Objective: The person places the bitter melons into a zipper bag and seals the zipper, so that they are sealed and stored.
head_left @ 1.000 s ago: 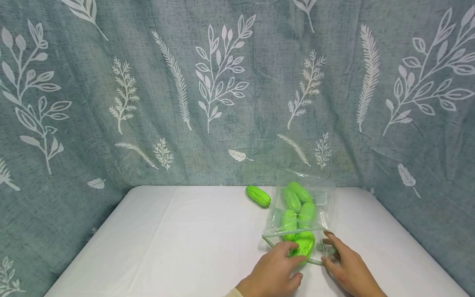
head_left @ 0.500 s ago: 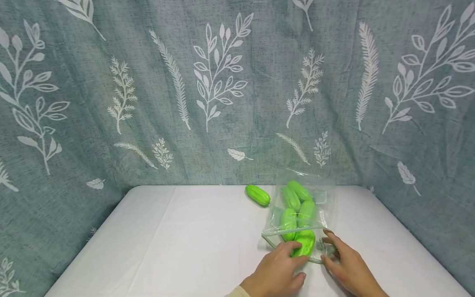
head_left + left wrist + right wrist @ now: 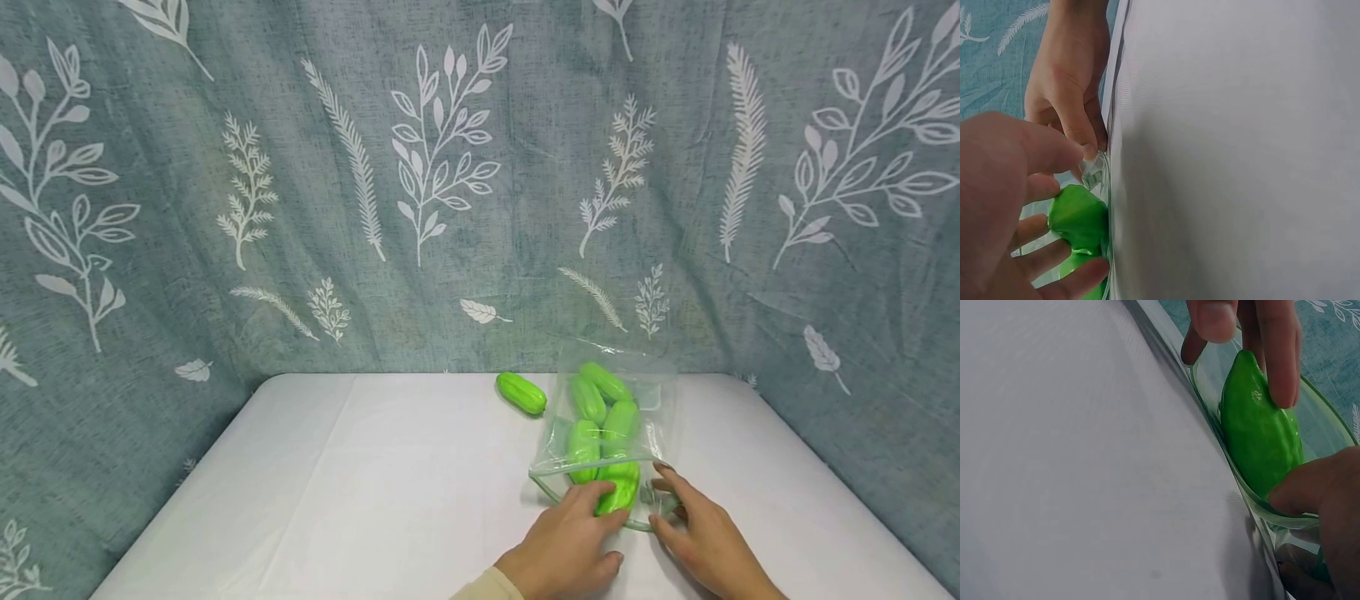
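A clear zip bag (image 3: pixel 658 433) lies on the table with its mouth toward me and several green cucumbers (image 3: pixel 621 423) inside. The nearest cucumber (image 3: pixel 1259 434) sits in the mouth, its pointed end facing out. My left hand (image 3: pixel 566 537) touches this cucumber, fingers extended and spread along it in the left wrist view. At the right side of the mouth, my right hand (image 3: pixel 705 533) pinches the bag's edge between thumb and fingers. The right wrist view shows the green rim (image 3: pixel 1254 499) held open in an oval around the cucumber.
One loose cucumber (image 3: pixel 521 393) lies left of the bag near the table's back edge. A white cloth covers the table (image 3: pixel 375 483). Behind it hangs a grey-green curtain (image 3: pixel 450 275) with white leaf prints, which also runs along both sides.
My left hand has moved slightly forward and right, and the nearest cucumber has slid a little deeper into the bag. My right hand keeps its place on the bag's edge.
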### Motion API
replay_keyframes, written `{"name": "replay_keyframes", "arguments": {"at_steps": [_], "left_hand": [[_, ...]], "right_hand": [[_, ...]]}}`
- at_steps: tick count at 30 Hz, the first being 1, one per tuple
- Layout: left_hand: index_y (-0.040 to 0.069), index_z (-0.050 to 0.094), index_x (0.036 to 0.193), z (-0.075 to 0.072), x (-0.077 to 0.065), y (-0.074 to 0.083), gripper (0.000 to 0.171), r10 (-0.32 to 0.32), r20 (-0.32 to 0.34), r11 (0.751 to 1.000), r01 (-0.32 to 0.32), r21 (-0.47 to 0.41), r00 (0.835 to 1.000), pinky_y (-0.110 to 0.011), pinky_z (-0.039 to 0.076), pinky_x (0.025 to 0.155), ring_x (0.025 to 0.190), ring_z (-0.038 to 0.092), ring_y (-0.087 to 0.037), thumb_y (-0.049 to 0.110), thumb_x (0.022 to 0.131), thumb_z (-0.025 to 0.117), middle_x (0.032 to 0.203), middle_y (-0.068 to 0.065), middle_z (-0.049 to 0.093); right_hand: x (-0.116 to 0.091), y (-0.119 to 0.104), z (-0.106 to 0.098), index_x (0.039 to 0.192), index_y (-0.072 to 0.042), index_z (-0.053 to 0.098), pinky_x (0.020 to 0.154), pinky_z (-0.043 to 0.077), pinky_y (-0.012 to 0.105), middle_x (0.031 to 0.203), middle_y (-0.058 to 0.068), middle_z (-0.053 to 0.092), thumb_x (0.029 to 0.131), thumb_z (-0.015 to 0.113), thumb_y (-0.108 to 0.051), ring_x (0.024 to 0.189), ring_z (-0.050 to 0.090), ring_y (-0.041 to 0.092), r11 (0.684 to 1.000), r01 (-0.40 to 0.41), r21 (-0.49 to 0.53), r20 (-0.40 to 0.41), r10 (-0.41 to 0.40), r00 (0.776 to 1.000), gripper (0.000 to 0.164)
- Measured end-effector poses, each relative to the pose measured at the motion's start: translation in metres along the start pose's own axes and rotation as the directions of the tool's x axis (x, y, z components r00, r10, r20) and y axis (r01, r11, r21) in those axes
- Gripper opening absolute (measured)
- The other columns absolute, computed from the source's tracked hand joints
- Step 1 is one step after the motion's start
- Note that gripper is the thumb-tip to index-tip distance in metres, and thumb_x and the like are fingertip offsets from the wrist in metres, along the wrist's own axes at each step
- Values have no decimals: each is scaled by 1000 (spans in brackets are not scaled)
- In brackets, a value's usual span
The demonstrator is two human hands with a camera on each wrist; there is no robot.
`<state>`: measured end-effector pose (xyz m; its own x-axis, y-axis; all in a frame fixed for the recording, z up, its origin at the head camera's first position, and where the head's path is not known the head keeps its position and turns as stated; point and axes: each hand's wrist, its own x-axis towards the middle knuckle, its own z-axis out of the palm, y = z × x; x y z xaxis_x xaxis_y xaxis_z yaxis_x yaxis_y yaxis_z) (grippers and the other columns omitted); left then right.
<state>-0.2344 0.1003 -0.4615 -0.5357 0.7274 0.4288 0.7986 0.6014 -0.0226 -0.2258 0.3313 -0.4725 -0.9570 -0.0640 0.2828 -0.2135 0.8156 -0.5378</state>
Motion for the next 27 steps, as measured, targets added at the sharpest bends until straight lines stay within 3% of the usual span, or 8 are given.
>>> {"name": "replay_keyframes", "arguments": {"at_steps": [5,16,27], "left_hand": [[22,63,137,2,4,2,48,-12,-2,1000,12,-4,1000,-26,43,104,131,47,-19,38,91,67,145,-9,46],[21,61,139,5,16,1,51,-21,52,999,19,40,998,-26,41,105,130,48,-19,38,92,66,145,-10,46],[20,56,144,0,17,-3,58,-18,116,999,13,46,993,-24,40,105,138,42,-16,40,91,68,153,-7,41]], "right_hand": [[-1,0,0,150,-7,43,75,54,35,128,13,64,89,76,-20,92,65,15,1000,11,2,-12,-11,1000,70],[0,0,0,149,-6,43,74,54,36,128,14,64,88,76,-18,89,64,14,1000,25,-11,-18,-25,1000,70],[0,-2,-1,149,-7,43,76,54,37,129,15,64,89,76,-19,92,65,17,1000,0,-9,4,0,1000,70]]}}
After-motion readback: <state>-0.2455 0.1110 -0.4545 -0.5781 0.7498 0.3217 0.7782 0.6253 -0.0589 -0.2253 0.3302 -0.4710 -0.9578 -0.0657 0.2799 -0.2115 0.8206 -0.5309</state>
